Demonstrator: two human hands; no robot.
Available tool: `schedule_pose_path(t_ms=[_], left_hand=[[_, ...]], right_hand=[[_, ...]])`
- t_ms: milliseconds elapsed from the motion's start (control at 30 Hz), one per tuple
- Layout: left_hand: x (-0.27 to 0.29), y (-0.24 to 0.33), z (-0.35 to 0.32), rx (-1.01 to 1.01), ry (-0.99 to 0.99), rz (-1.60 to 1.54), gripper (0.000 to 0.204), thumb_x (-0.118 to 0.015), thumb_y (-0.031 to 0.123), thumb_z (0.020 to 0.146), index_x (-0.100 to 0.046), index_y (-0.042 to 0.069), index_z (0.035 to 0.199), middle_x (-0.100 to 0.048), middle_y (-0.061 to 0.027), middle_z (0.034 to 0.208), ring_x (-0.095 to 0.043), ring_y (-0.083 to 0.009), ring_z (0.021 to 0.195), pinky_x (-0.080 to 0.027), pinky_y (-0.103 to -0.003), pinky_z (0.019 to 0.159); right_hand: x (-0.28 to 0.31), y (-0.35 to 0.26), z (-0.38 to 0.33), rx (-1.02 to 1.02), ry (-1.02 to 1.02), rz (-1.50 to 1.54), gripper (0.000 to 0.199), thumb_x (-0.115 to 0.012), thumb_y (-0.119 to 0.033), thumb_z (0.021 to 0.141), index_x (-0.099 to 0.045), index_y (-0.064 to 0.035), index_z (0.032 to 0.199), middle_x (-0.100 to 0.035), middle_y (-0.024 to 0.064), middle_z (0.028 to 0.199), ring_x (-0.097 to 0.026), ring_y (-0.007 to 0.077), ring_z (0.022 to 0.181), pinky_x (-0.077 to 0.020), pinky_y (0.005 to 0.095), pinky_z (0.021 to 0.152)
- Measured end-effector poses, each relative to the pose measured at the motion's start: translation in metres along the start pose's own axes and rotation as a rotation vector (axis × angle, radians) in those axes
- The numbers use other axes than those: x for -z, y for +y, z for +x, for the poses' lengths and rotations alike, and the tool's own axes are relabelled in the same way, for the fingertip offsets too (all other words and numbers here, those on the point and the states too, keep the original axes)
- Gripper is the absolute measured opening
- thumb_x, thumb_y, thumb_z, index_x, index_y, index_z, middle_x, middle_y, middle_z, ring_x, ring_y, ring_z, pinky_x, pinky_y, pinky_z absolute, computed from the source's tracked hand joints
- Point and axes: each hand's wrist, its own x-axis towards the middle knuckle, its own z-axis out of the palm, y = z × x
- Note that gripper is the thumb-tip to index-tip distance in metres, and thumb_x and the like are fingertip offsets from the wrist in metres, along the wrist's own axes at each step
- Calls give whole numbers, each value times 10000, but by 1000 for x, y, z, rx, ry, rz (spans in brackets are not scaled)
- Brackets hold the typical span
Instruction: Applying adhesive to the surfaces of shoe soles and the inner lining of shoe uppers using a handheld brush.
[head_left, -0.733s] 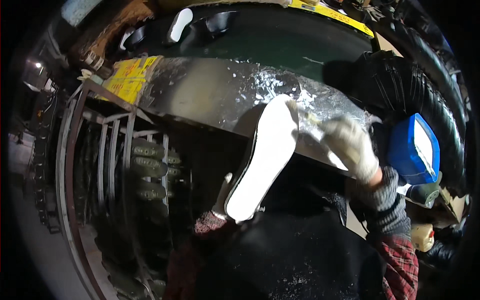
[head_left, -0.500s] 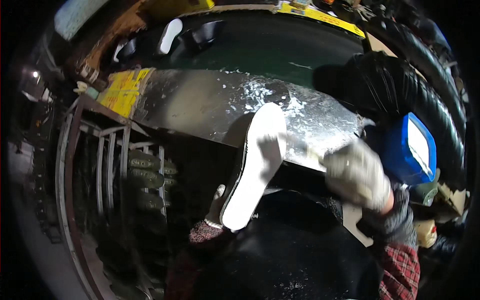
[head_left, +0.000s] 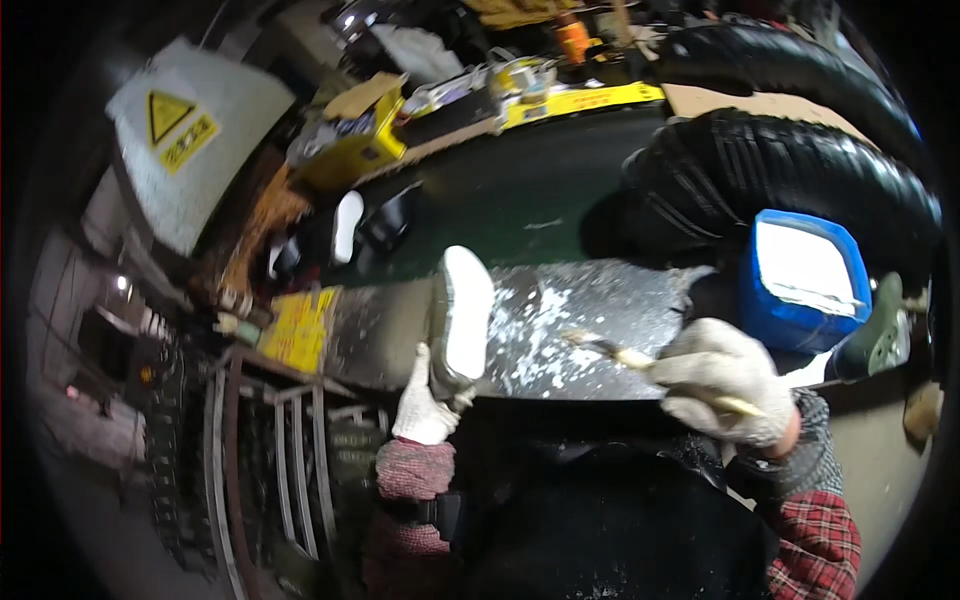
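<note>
The gloved left hand (head_left: 425,405) grips a white shoe sole (head_left: 462,320) upright over the spattered metal bench (head_left: 580,320), presenting it to the brush (head_left: 630,358) clenched in the right hand (head_left: 722,390)

left grip (head_left: 424,408): white knit glove | right grip (head_left: 722,381): white glove | sleeves: red plaid, grey cuffs

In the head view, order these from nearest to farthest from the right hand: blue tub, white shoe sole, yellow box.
From the right hand:
1. Blue tub, just above, to its right.
2. White shoe sole, left, in the left hand.
3. Yellow box, far upper left.
</note>
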Motion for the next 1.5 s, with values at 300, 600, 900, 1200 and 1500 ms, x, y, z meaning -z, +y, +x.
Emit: schedule_pose_path(t_ms=[300,600,900,1200,1500], left_hand=[[-150,-12,115,-86,-450,101,377,-566,348,977,-499,103,1255,-589,-90,1124,-576,-243,858,-546,-355,713],[-260,-85,158,70,-136,503,222,-761,338,856,-617,173,895,-520,43,686,-411,-73,437,-300,-208,380],[-171,-3,21,-86,-100,-10,512,-621,643,833,-695,137,824,-509,66,487,-344,-28,292,-232,-170,308],[32,-19,-89,-431,-244,-315,361,-435,288,986,-620,35,1165,-684,-86,969,-625,-186,706,-575,-357,762],[81,-77,-42,-642,-80,817,417,-554,57,939,-452,12,1340,-608,-166,1188,-632,-263,1039,-562,-336,864]], right_hand=[[106,14,-170,-402,1350,174,359,-529,-222,959,-506,-16,1252,-550,113,1128,-563,151,869,-469,260,763],[112,3,-155,-358,947,103,311,-604,-245,941,-568,-2,1133,-536,86,950,-537,137,672,-451,260,536],[132,7,-75,-596,612,-376,162,-701,-114,886,-650,20,963,-655,53,827,-582,100,720,-474,237,655],[106,-6,-109,-491,571,-958,21,-639,-25,870,-655,-14,878,-625,81,743,-548,150,684,-445,288,648],[-26,-11,-2,-391,435,-240,208,-576,-98,940,-648,36,1082,-649,71,921,-576,94,752,-473,237,674]])
